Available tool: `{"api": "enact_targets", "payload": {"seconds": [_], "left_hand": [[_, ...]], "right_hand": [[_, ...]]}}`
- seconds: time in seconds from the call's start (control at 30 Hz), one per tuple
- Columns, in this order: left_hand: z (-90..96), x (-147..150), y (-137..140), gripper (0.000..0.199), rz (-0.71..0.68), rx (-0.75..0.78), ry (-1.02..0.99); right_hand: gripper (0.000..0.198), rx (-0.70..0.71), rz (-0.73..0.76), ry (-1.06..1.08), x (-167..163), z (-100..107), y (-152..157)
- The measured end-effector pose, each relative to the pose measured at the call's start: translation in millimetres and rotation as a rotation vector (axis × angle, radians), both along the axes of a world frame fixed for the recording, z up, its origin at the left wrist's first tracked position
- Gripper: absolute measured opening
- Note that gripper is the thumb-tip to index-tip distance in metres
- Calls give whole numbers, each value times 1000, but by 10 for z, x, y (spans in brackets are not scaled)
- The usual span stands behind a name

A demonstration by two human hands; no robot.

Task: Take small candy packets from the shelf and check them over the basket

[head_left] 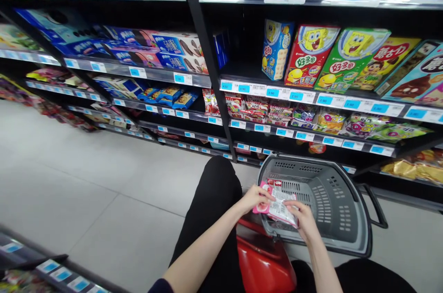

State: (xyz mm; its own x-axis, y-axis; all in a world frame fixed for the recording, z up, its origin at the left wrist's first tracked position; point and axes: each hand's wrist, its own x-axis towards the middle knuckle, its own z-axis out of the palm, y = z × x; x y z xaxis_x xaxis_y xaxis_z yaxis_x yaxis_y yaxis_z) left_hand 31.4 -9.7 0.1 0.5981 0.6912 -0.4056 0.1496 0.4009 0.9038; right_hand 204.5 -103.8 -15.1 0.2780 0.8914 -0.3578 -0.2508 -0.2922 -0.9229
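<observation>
1 pink-and-white packet (281, 210), over the left end of 1 grey basket (337, 207). 2 hands on it: left hand (259, 198), fingers clamped on the packet's left part; right hand (302, 215), fingers clamped on its right edge. Shelf ahead: 3 boxes with the same yellow cartoon face, 1 blue box (276, 50), 1 red box (310, 55), 1 green box (351, 60), plus 1 yellow box (386, 63) beside the green. 1 glossy red thing (265, 260) near the basket, can't tell what
</observation>
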Motion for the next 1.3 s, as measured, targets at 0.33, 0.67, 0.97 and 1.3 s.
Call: {"api": "enact_targets", "payload": {"seconds": [0.33,0.67,0.97,1.3], "left_hand": [[-126,36,-40,44,189,231,19],[-150,101,-99,40,220,-270,-245],[-53,94,-54,41,301,-274,-383],[-38,99,-53,45,330,-283,-313]], "right_hand": [[22,30,-74,-396,-5,-123,56],[36,200,-270,-222,-59,-40,64],[38,138,-278,70,24,80,61],[30,90,-165,44,139,169,29]]}}
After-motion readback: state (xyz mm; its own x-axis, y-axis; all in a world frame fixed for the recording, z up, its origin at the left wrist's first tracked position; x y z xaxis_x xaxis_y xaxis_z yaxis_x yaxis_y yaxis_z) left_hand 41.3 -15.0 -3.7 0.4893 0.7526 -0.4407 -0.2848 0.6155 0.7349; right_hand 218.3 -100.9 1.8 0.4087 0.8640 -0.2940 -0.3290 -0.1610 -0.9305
